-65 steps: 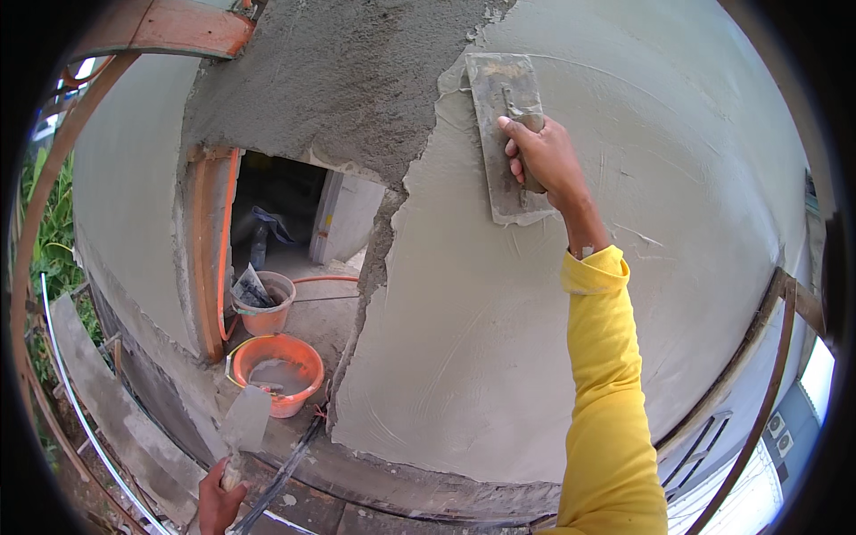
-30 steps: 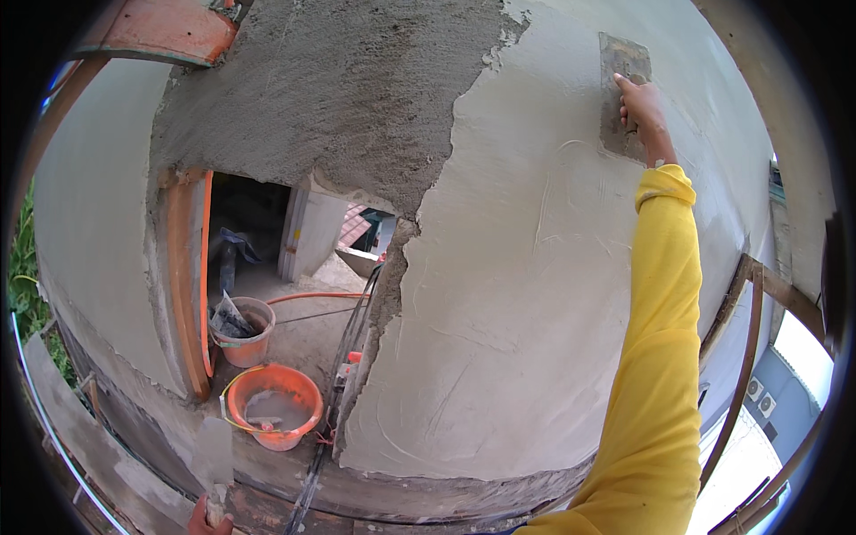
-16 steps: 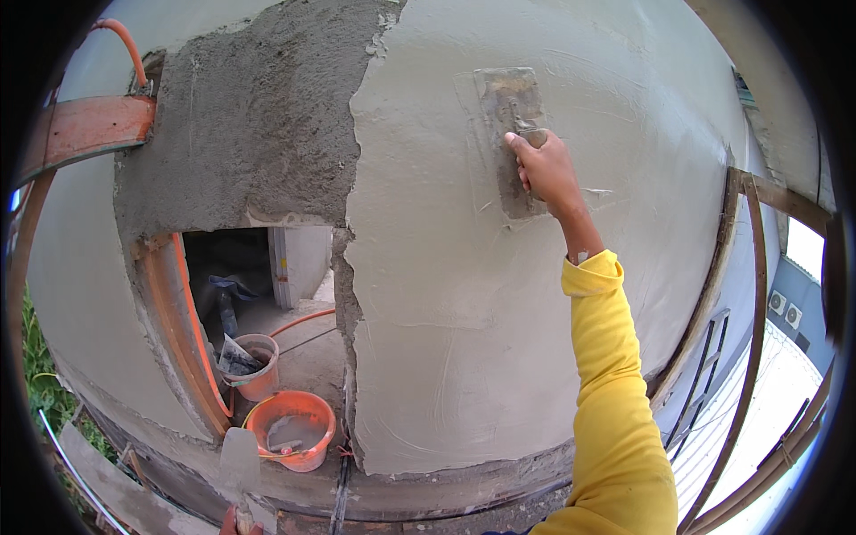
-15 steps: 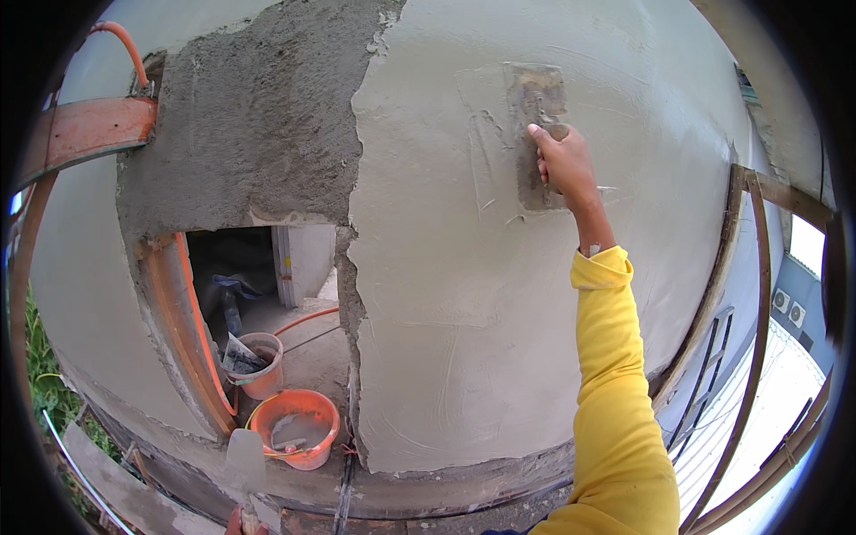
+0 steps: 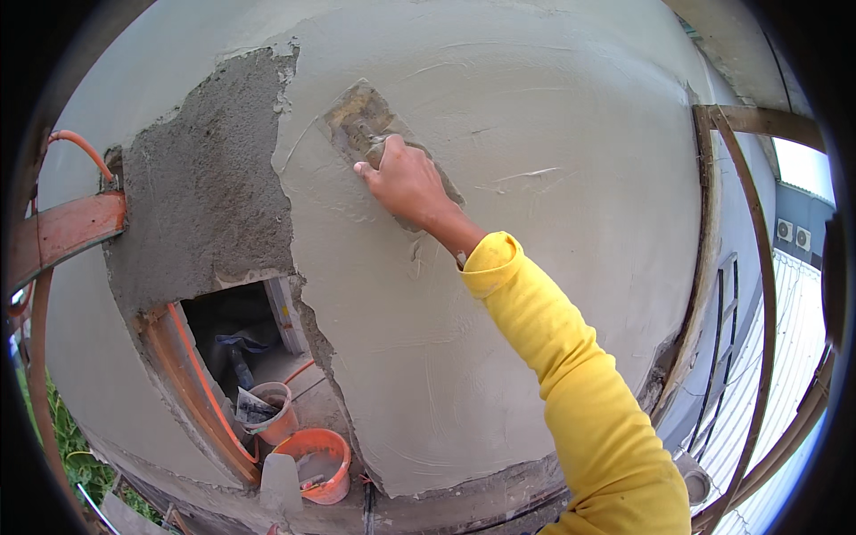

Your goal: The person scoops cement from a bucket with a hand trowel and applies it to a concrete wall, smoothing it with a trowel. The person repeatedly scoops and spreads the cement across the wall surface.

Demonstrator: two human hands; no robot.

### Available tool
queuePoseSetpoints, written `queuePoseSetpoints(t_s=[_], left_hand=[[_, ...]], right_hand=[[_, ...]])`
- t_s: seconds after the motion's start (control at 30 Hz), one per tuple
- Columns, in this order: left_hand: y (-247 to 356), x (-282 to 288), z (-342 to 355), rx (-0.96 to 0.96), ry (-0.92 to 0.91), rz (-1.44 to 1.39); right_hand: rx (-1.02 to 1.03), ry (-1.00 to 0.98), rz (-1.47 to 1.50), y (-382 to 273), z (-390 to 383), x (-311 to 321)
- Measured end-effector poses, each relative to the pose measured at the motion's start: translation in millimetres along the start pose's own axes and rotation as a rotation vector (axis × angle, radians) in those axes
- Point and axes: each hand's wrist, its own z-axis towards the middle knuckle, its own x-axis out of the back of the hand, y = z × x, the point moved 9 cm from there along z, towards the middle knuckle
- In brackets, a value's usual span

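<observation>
My right hand (image 5: pixel 406 185) is closed around the handle of a flat plastering trowel (image 5: pixel 361 116). Its mortar-stained plate lies tilted against the smooth grey plaster (image 5: pixel 499 294) of the wall, right of the rough bare patch (image 5: pixel 214 169). At the lower edge a small trowel (image 5: pixel 281 486) with a pale grey blade points upward. Only a fingertip of my left hand (image 5: pixel 272 530) shows at its handle; the rest is out of view. Behind that blade stands an orange bucket (image 5: pixel 332 486) with grey mix in it.
A second bucket (image 5: pixel 276 415) holding a grey bag stands in the wall opening (image 5: pixel 236 330). Orange hose (image 5: pixel 209 383) runs down the opening's wooden frame. At left a reddish beam (image 5: pixel 67 236) juts near the wall; wooden poles (image 5: pixel 758 241) and a ladder (image 5: pixel 718 348) stand at right.
My right hand has swept the plastering trowel leftward across the plaster, and its plate has turned from upright to slanted. The view has shifted; less of my left hand shows.
</observation>
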Motion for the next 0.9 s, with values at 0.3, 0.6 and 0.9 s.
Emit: queuePoseSetpoints(t_s=[0.3, 0.6, 0.9], left_hand=[[-44.9, -24.6, -18.4, -0.357, 0.245, 0.041], [-6.1, -46.3, -49.7, 0.132, -0.031, -0.354], [-38.1, -27.5, -70.7, 0.113, 0.096, -0.429]], right_hand=[[-0.361, 0.322, 0.204, 215.3, 51.9, 220.1], [-0.474, 0.348, 0.969, 286.6, -95.1, 182.2], [-0.248, -0.438, 0.459, 91.8, -167.1, -47.5]])
